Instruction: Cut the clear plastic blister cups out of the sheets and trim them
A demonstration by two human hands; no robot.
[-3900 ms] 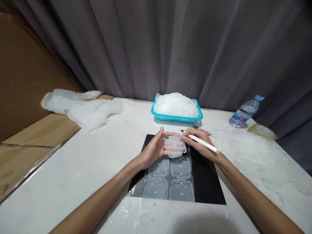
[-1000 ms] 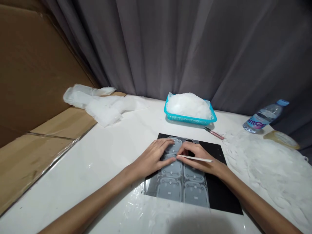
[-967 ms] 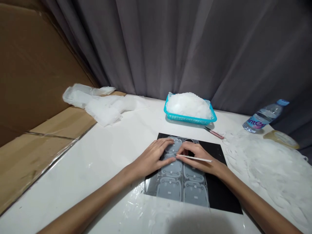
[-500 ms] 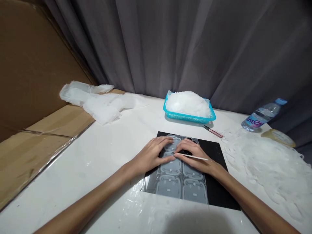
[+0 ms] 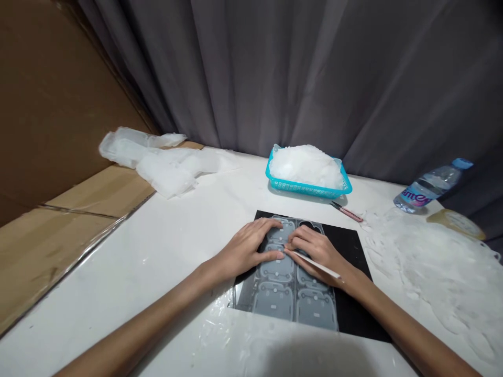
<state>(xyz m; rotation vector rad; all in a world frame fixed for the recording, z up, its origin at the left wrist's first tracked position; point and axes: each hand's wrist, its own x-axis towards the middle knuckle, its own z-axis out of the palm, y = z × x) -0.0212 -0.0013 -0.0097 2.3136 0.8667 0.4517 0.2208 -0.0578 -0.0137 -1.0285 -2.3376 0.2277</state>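
Observation:
A translucent grey sheet (image 5: 274, 302) of moulded rounded-rectangle panels lies on a flat black board (image 5: 356, 309). Along the sheet's left side rests my left hand (image 5: 245, 248), thumb and fingers apart, fingertips touching the panels. My right hand (image 5: 317, 250) is closed around a thin white stick (image 5: 322, 268). One end of this stick meets the sheet near the middle seam, close to my left thumb; the other end slants back over my wrist. My right fingers cover part of the upper right panels, where dark cut-out openings show.
Behind the board stands a blue basket (image 5: 310, 188) heaped with white pieces. A pink-handled cutting tool (image 5: 348, 211), a water bottle (image 5: 428, 188), a tape roll (image 5: 456, 222) and a pile of clear scraps (image 5: 436, 262) lie right. Thin white sheets (image 5: 168, 170) and cardboard (image 5: 78, 220) are left.
The white stick has tilted, its rear end swinging down toward my right wrist. My right hand has turned slightly, while my left hand stays nearly in place. The whole view has shifted a little.

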